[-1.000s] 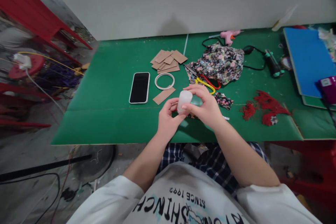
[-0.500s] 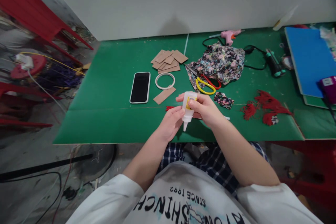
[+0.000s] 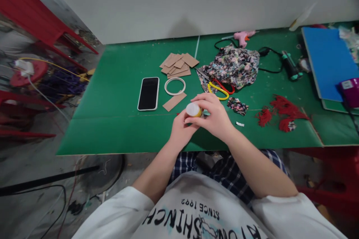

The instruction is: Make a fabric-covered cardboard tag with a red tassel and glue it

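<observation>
Though half-hidden, bottle (image 3: pixel 193 109) between fingers (image 3: pixel 205 97).

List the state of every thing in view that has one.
White bottle: held, round end facing upward.
Right hand: wrapped around the bottle.
Left hand: curled at the bottle, fingers mostly hidden.
Phone: lying flat, screen dark.
Floral cloth: crumpled.
Scissors: lying partly on the cloth, blade opening unclear.
Cardboard pieces: heaped, overlapping.
Glue gun: lying on its side.
White ring: lying flat.
</observation>
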### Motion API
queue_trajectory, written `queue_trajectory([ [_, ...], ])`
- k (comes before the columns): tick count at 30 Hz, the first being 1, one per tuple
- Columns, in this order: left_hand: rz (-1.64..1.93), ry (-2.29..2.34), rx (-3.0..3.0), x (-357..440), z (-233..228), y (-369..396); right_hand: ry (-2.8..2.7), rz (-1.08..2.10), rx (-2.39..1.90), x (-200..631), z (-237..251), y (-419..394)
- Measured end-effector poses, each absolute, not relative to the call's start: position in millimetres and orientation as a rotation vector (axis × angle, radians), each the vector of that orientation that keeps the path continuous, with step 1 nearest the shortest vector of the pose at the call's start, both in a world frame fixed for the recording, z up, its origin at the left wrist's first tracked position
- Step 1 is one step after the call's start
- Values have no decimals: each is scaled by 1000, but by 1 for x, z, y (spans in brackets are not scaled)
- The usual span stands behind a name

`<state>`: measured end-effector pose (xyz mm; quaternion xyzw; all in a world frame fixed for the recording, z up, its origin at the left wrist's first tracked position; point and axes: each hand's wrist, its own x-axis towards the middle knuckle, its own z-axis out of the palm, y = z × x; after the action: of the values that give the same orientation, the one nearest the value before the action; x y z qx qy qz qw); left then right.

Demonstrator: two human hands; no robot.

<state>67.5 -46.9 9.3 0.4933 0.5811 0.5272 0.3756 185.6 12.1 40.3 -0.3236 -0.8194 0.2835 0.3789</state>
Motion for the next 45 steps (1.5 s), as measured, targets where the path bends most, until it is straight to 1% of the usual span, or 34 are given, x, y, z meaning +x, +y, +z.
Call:
queue_trajectory([
  [3,1348,1535,1328,66,9,-48,-2232,647,-694,187,43,11],
  [6,1309,1538,1429,62,7,-49,-2381,649,-557,191,45,12],
  [14,1298,1509,1774,53,0,-45,-2571,758,-439,200,50,17],
  [17,1241,1550,1847,48,1,-44,-2582,807,-478,202,50,19],
  [21,1023,1400,1873,44,7,-45,-2569,886,-556,205,49,21],
  [25,804,1126,1733,44,12,-46,-2568,1051,-452,206,49,21],
  [29,805,1076,1782,51,13,-45,-2545,1160,-379,207,50,21],
  [33,891,1191,1839,52,11,-39,-2431,1064,-543,215,49,27],
  [36,1104,1475,1852,49,7,-40,-2282,908,-733,224,47,36],
  [38,1164,1663,1935,50,2,-47,-2162,808,-873,227,45,41],
  [40,1090,1717,2073,55,-5,-59,-2035,792,-1025,228,43,43],
  [42,987,1633,2198,65,-14,-73,-1921,844,-1151,226,41,43],
  [45,897,1574,2300,80,-24,-89,-1856,886,-1210,219,39,41],
])
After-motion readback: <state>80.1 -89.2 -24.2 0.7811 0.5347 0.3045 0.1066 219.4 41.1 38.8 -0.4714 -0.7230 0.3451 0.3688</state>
